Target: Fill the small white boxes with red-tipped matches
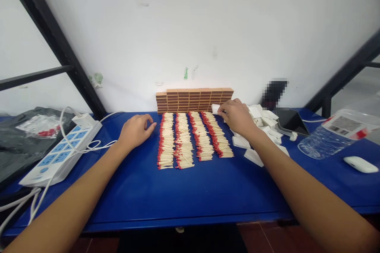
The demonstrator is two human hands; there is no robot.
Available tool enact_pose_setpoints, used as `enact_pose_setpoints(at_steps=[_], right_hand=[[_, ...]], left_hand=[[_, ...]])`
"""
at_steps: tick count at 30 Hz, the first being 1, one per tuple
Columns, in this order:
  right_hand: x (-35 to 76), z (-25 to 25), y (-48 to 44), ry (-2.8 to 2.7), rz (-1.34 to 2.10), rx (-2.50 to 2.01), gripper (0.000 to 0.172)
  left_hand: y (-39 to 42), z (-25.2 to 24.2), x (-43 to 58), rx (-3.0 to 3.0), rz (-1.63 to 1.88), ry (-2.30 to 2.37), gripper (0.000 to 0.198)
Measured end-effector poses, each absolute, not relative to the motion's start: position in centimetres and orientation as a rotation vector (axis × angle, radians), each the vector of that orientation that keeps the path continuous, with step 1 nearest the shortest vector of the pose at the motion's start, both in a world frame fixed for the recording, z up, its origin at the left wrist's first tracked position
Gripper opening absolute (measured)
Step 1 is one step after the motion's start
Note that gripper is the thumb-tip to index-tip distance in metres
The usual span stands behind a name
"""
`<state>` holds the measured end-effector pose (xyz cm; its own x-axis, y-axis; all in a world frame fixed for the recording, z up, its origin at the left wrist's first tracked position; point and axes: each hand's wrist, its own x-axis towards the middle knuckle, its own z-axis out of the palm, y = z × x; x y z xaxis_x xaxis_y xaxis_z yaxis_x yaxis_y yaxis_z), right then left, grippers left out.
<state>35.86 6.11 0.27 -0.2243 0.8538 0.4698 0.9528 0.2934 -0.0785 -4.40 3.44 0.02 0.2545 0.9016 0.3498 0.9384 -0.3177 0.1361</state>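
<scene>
Pinching 1 white pc (215,108) by the brown box stack (194,101), R hand (237,116) had its grip closed; L hand (136,130) was half-curled, empty. 4 match rows (184,138) were laid; other pcs (241,141) lay unsorted on bench (208,193).

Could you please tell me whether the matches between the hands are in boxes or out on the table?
Out: the red-tipped matches lie loose in four rows directly on the blue table.

Surface finishes noted
Tabletop (208,197) smooth, glossy; matchsticks (183,140) at centre, matt wood; power strip (63,156) at nine o'clock, smooth plastic; container (322,142) at three, glossy plastic.
</scene>
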Motion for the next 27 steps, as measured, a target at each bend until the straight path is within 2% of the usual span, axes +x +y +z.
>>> enact_pose_setpoints(at_steps=[4, 8, 12, 17, 23, 27], right_hand=[[35.1, 1.3, 5.3, -2.084, -0.242, -1.263, 0.021], [32.3, 2.6, 2.8, -2.162, 0.106, -0.923, 0.017], [29.1, 2.7, 0.0, -2.293, 0.401, -0.678, 0.014], [27.6, 1.3, -1.0, -2.329, 0.504, -0.591, 0.018], [27.4, 1.0, -0.9, -2.312, 0.503, -0.563, 0.018], [27.1, 0.8, -0.8, -2.22, 0.472, -0.641, 0.007]], left_hand=[[2.3, 0.0, -2.8, -2.507, -0.964, -1.478, 0.022], [0.8, 0.2, -1.0, -2.608, -1.237, -1.27, 0.025], [0.0, 0.5, -0.3, -2.783, -1.277, -1.184, 0.049], [-0.1, 0.3, -0.3, -2.971, -1.225, -1.246, 0.039], [-0.6, 1.0, -0.3, -3.026, -1.301, -1.41, 0.043], [-0.2, 1.4, -0.5, -3.028, -1.477, -1.42, 0.041]])
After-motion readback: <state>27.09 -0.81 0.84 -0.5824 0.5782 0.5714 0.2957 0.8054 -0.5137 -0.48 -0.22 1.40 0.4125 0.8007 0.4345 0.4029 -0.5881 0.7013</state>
